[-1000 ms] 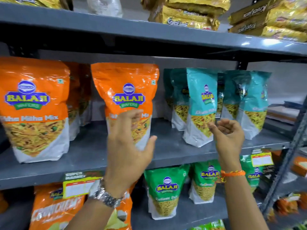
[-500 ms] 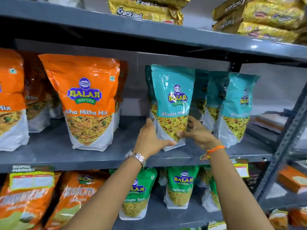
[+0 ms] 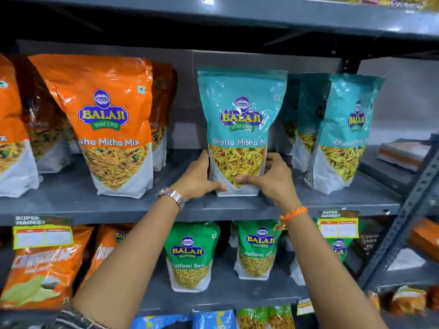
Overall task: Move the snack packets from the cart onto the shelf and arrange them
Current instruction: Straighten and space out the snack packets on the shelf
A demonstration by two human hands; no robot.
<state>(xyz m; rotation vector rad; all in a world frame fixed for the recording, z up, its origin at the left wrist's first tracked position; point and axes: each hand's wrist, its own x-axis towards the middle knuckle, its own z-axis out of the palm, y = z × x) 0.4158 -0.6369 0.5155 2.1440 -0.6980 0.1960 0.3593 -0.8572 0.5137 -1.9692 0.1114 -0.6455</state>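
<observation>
A teal Khatta Mitha packet (image 3: pixel 241 119) stands upright on the grey middle shelf (image 3: pixel 71 200), facing me. My left hand (image 3: pixel 198 178) grips its lower left edge and my right hand (image 3: pixel 270 178) grips its lower right edge, thumb across the front. More teal packets (image 3: pixel 344 129) stand to its right, some behind it. An orange Mitha Mix packet (image 3: pixel 111 124) stands to the left, with other orange packets behind and beside it. The cart is out of view.
Green Ratlami Sev packets (image 3: pixel 190 255) and orange packets (image 3: pixel 40 269) fill the shelf below. Yellow price tags (image 3: pixel 338 227) hang on the shelf edge. A slotted metal upright (image 3: pixel 408 217) runs down the right side. The upper shelf (image 3: pixel 237 15) holds yellow packets.
Both hands went from the air in front of the shelf onto the front teal packet. The packet now faces forward and stands more upright. The view came closer.
</observation>
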